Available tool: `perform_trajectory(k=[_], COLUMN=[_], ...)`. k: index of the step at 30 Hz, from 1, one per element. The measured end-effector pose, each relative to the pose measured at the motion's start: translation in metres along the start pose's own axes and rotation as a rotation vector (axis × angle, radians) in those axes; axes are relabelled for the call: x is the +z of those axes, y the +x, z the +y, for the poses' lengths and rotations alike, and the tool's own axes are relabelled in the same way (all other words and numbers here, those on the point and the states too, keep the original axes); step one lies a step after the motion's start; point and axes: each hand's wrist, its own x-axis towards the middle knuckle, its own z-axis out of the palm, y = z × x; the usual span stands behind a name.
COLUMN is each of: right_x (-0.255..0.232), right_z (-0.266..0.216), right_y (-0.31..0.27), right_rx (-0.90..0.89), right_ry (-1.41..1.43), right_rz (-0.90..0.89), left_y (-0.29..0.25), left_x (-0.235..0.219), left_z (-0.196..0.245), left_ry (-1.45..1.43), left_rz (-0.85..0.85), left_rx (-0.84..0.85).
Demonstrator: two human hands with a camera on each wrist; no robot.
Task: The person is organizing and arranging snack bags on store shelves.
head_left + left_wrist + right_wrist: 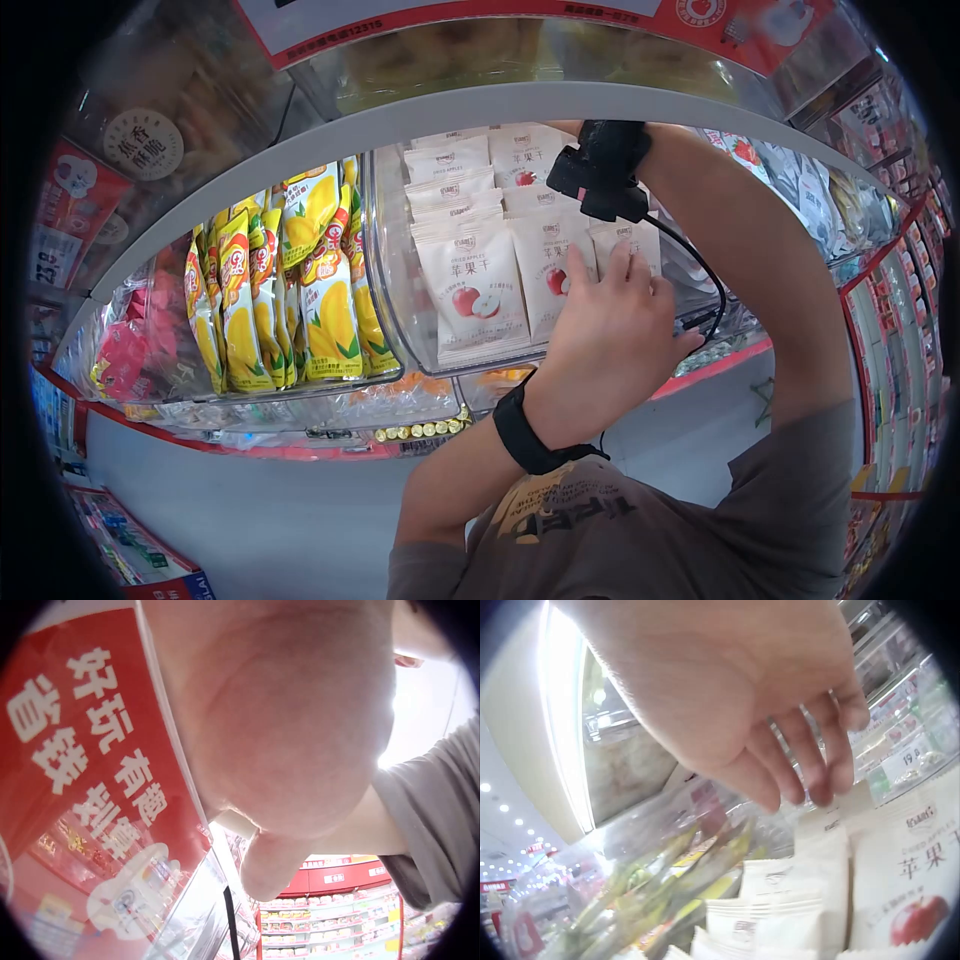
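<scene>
My left hand [615, 325] lies over the front row of white dried apple bags [470, 290], palm down, its fingertips touching the bags on the right. In the left wrist view its palm base [292, 720] fills the middle and its fingertips are out of sight. My right arm reaches up to the back of the same bin, a black wrist camera [605, 165] on it. In the head view that hand is almost wholly hidden. The right wrist view shows my right hand [742, 690] holding nothing, its loosely bent fingers just above the back bags [840, 840].
Yellow mango snack bags [335, 300] fill the bin on the left, behind a clear plastic divider [385, 260]. A curved grey shelf edge [480, 98] overhangs the bins. A black cable [715, 280] hangs from the wrist camera. A red sign [97, 705] stands beside my left hand.
</scene>
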Motion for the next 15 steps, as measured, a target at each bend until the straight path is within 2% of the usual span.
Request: perform_trajectory(k=[6,9,11,14,15], right_x=[0.008,-0.001,-0.002,0.007,0.002], right_z=[-0.021,-0.043,-0.045,-0.022,-0.024], right_y=[0.017,0.012,0.02,0.008,-0.001], right_rx=[-0.041,0.149,0.19,0.206,0.201], right_ry=[0.012,-0.012,-0.006,-0.117,-0.173], right_rz=[-0.245,-0.346,-0.262,-0.05,0.038], left_y=[-0.001,-0.001,-0.002,-0.002,-0.001], left_x=[0.001,-0.001,0.002,0.001,-0.004], left_z=[0.0,-0.001,-0.002,-0.002,-0.002], left_ry=[0.001,-0.002,-0.002,-0.061,-0.081], left_rz=[0.036,0.014,0.068,0.034,-0.026], left_rx=[0.018,0.018,0.027,-0.006,-0.018])
